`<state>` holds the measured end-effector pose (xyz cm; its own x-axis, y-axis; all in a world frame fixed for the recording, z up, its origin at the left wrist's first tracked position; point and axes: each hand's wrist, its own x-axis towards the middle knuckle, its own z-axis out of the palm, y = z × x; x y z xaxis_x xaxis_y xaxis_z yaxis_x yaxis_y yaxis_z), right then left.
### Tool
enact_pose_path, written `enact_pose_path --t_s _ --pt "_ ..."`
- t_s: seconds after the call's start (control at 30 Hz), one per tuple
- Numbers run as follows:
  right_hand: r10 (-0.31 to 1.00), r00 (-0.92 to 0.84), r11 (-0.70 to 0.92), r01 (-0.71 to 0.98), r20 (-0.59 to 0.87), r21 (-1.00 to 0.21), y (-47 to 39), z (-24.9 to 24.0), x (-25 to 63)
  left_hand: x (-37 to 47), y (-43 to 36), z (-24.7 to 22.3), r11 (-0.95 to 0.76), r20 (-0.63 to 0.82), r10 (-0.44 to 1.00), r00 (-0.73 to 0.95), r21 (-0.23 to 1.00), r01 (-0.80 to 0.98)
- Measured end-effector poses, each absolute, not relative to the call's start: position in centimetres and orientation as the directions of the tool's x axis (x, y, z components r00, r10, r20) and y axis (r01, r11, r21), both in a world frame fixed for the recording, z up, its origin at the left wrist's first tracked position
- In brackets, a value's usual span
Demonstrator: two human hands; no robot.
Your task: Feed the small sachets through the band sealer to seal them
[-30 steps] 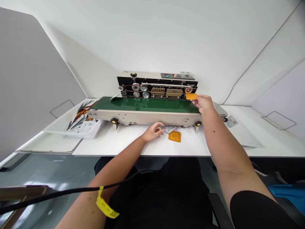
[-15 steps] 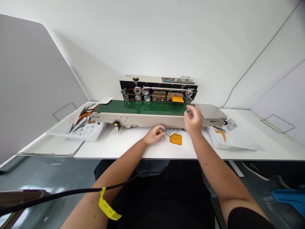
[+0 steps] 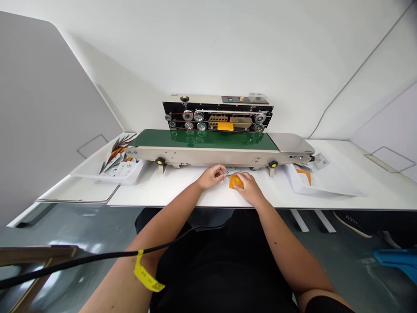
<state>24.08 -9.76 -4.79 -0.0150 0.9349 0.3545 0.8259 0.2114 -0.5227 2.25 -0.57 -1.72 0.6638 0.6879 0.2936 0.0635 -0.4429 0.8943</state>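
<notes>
A belt machine with a green belt (image 3: 208,139) stands on the white table, and an orange packet (image 3: 225,126) hangs in its roller slot. In front of the machine my right hand (image 3: 250,188) has its fingers closed on another orange packet (image 3: 235,181) near the table surface. My left hand (image 3: 212,177) is just left of it, thumb and fingertips together at the edge of a silvery printed packet (image 3: 232,171). The far side of that packet lies close under the machine's front edge.
At the left a clear plastic bin (image 3: 132,176) is heaped with silver and orange packets. A second bin (image 3: 309,191) at the right holds a few. A black cable (image 3: 114,260) with a yellow tag crosses over my left forearm.
My right hand has come down from the belt to the orange packet on the table. The packet in the machine has moved left along the rollers. The view has shifted slightly.
</notes>
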Motion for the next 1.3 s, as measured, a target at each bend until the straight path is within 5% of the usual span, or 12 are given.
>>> enact_pose_path --t_s 0.23,0.53,1.0,1.2,1.3 --pt "0.929 0.151 0.158 0.666 0.338 -0.729 -10.6 -4.2 24.8 2.3 -0.7 -1.8 -0.490 0.281 0.666 0.691 0.863 0.122" --pt "0.983 0.091 0.147 0.130 0.160 -0.981 -10.4 -5.1 24.5 2.1 -1.3 -1.6 -0.500 0.230 0.531 0.816 0.862 0.083" --pt "0.983 0.067 0.153 0.207 0.170 -0.966 -10.2 -4.2 21.8 2.4 -1.0 -1.7 -0.254 0.184 0.724 0.664 0.967 0.010" --pt "0.988 -0.098 0.140 0.289 0.116 -0.947 -10.0 1.4 25.1 2.1 -1.1 -0.9 -0.219 0.195 0.745 0.638 0.975 -0.042" --pt "0.950 0.191 0.221 0.141 0.246 -0.965 -7.3 6.0 29.4 2.0 -0.9 -0.8 -0.226 0.197 0.753 0.628 0.973 -0.035"
